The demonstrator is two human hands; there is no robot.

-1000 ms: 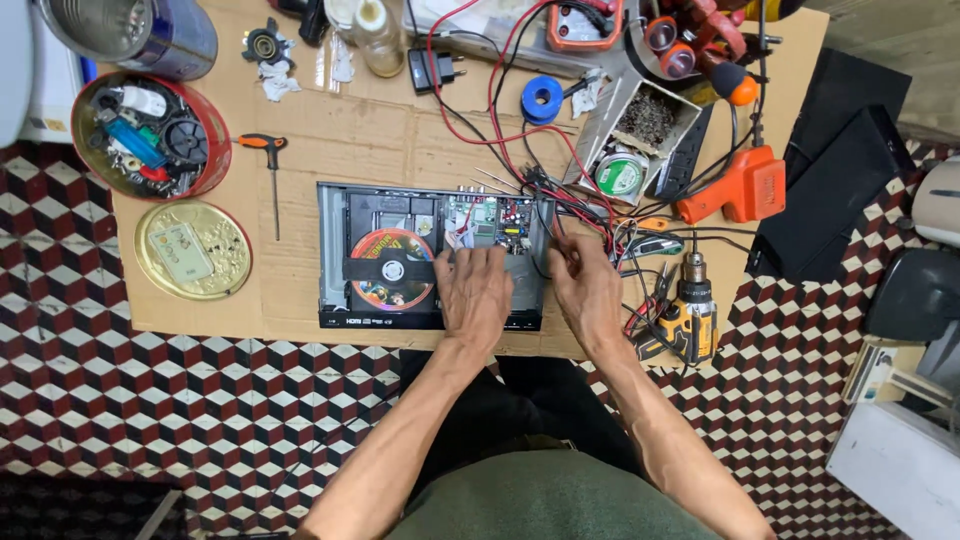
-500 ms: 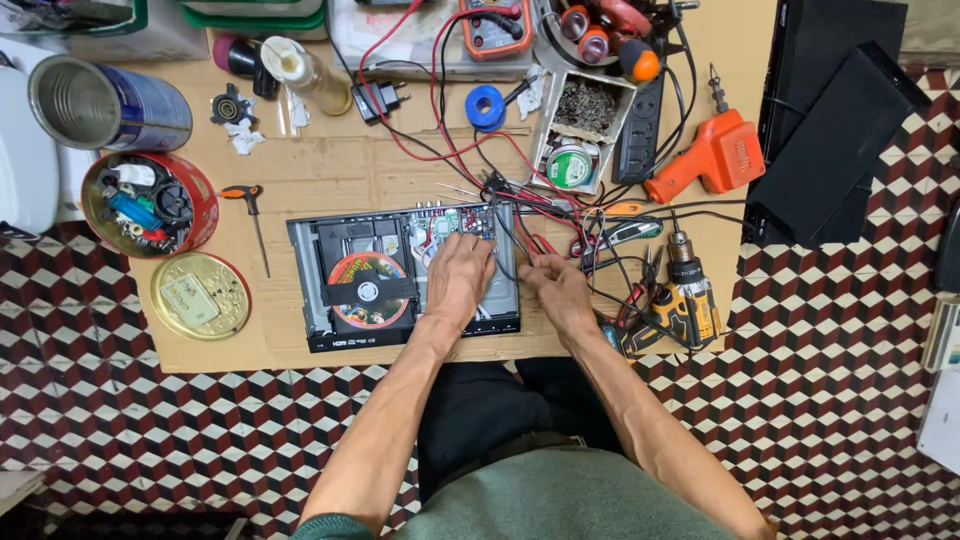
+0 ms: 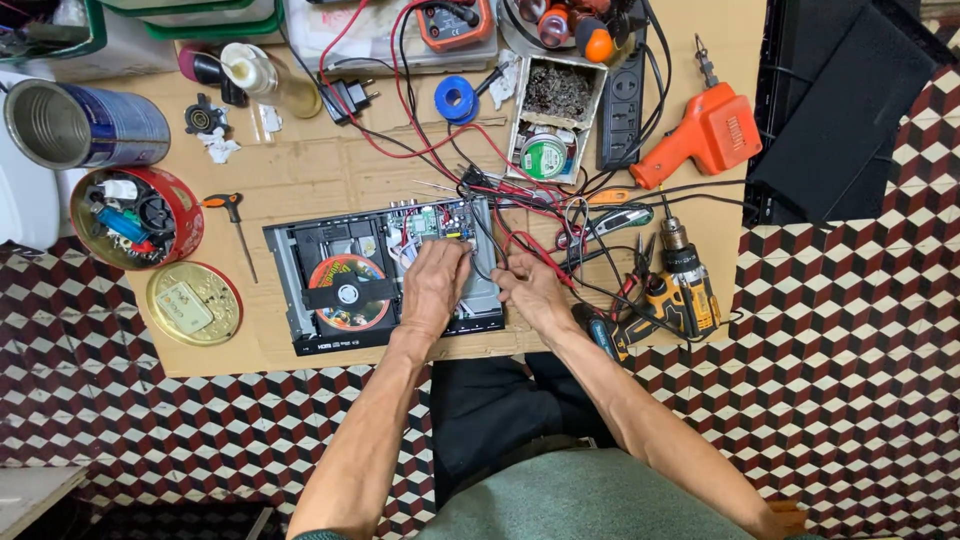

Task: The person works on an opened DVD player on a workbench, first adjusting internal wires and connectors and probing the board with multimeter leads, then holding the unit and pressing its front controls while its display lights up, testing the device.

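An opened disc player (image 3: 385,275) lies near the front edge of a cardboard sheet (image 3: 330,170) spread over a chequered floor (image 3: 850,330), with a printed disc (image 3: 345,290) sitting in its tray on the left side and a green circuit board (image 3: 435,220) at the back right. The left hand (image 3: 435,285) rests palm down on the right half of the player, fingers curled loosely toward the board; whether it grips anything is hidden under the palm. The right hand (image 3: 535,290) sits just beside it at the player's right edge, fingers bent and close together among red and black wires (image 3: 520,215) that run from the board; I cannot tell if it pinches a wire. The two hands nearly touch. To the right of the right hand lie a yellow drill (image 3: 685,290) and, further back, an orange glue gun (image 3: 705,135). Behind the player stand a small open box (image 3: 555,110) with a green roll in it, a blue tape roll (image 3: 457,100), a power strip (image 3: 622,105) and an orange multimeter (image 3: 455,22). At the left are a red tin (image 3: 135,215) of small parts, its gold lid (image 3: 193,303) beside it, a screwdriver (image 3: 235,225) between tin and player, and a metal can (image 3: 85,125) lying on its side.
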